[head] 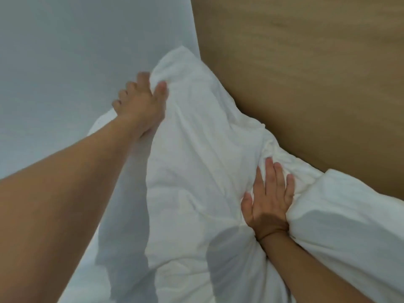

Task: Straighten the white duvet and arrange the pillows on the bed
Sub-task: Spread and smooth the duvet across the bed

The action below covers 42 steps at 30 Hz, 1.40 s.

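left hand (140, 106) grips pillow (196, 160) | right hand (269, 200) presses it

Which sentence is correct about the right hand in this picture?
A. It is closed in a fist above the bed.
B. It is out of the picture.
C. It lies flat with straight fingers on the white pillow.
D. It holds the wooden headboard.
C: the right hand presses flat, fingers straight, on the white pillow, while the left hand grips the pillow's far corner beside the wooden headboard.
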Tool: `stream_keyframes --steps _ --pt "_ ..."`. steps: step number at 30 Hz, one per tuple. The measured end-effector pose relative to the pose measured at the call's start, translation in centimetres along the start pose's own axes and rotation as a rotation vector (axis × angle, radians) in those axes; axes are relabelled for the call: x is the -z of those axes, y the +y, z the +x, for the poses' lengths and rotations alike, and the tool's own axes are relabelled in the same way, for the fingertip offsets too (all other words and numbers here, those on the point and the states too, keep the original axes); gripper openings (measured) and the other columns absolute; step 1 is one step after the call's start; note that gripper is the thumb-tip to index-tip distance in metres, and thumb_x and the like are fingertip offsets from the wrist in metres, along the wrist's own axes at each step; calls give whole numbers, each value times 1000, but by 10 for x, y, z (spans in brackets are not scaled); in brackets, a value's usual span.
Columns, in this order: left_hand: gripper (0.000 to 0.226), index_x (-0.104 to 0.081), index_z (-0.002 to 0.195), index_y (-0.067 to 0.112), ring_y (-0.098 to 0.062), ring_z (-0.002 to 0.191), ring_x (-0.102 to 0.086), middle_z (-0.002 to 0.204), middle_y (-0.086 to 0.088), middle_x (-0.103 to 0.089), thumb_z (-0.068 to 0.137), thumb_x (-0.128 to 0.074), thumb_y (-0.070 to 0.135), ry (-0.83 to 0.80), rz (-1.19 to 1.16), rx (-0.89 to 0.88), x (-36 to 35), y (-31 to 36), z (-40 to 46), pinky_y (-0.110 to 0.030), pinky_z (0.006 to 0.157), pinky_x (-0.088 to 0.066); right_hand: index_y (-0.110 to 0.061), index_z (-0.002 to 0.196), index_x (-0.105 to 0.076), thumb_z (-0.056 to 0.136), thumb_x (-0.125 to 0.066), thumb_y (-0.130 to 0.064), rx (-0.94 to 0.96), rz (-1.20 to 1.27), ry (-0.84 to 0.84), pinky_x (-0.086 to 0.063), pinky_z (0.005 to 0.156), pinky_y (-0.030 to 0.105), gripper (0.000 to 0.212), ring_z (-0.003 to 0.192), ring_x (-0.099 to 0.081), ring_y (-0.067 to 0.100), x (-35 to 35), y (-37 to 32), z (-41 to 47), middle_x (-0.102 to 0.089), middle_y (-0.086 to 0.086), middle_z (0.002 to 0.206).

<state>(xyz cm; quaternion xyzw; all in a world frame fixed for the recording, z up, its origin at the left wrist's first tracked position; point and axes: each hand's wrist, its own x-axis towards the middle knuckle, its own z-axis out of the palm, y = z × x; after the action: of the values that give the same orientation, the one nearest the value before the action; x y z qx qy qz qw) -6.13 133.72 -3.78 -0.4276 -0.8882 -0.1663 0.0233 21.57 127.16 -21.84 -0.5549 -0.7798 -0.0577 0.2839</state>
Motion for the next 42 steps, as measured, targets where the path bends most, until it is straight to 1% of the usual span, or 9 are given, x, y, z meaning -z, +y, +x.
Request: stream_keyframes --steps 3,7,11,15,18,24,28,31,42 --pt "58 -26 147 24 -38 130 -37 143 -15 -39 99 -18 57 -277 325 -77 -63 -13 -34 -53 109 -23 0 126 -58 85 -32 -32 -6 -8 11 -18 114 56 58 138 -36 37 -4 2 -1 -39 22 148" --pt "32 -44 115 11 -38 100 -54 108 -15 -59 101 -32 38 90 -8 -188 -50 20 -12 -43 84 -35 0 122 -60 87 -27 -33 -28 -11 35 -19 115 54 59 136 -38 35 -9 12 5 -43 21 146" --pt "17 -41 96 16 -25 80 -46 87 -2 -51 98 -34 31 462 -255 -270 -23 54 15 -38 77 -33 -1 123 -61 87 -25 -35 -34 -28 38 -21 113 52 61 136 -40 35 -6 9 6 -44 20 145" --pt "36 -43 123 9 -36 101 -52 110 -15 -57 102 -29 35 87 282 -351 -84 35 8 -45 87 -33 -6 130 -52 87 -28 -37 -29 -15 46 -15 115 50 59 138 -36 34 -11 16 5 -41 20 147" --pt "41 -41 129 7 -37 112 -49 120 -17 -54 102 -30 35 -50 373 -305 -94 35 13 -48 96 -31 -5 132 -50 87 -30 -35 -19 3 65 -13 116 50 58 137 -36 34 -16 19 7 -41 20 147" --pt "50 -45 129 16 -31 120 -40 126 -8 -45 81 -48 29 183 -168 -293 -9 57 -92 -51 110 -23 -3 132 -51 87 -31 -33 -8 1 74 -12 116 50 58 137 -35 35 -19 22 3 -41 21 146" --pt "62 -44 135 21 -35 138 -25 135 -10 -39 81 -48 51 6 125 -422 -13 0 -224 -76 104 -7 -4 133 -49 89 -29 -34 -2 25 89 -12 116 50 57 137 -35 35 -20 22 4 -42 22 145" --pt "67 -40 143 25 -35 147 -10 150 -12 -29 85 -41 59 -105 276 -392 -61 -33 -218 -82 98 -1 -1 128 -56 86 -31 -34 -12 12 78 -9 116 48 59 136 -34 33 -18 21 4 -43 21 145" --pt "64 -30 148 28 -34 147 -8 155 -10 -25 90 -30 54 116 260 -366 -121 -45 -203 -81 100 2 -1 121 -61 81 -41 -34 18 -42 142 -15 112 50 56 126 -49 40 -23 22 10 -54 22 134"
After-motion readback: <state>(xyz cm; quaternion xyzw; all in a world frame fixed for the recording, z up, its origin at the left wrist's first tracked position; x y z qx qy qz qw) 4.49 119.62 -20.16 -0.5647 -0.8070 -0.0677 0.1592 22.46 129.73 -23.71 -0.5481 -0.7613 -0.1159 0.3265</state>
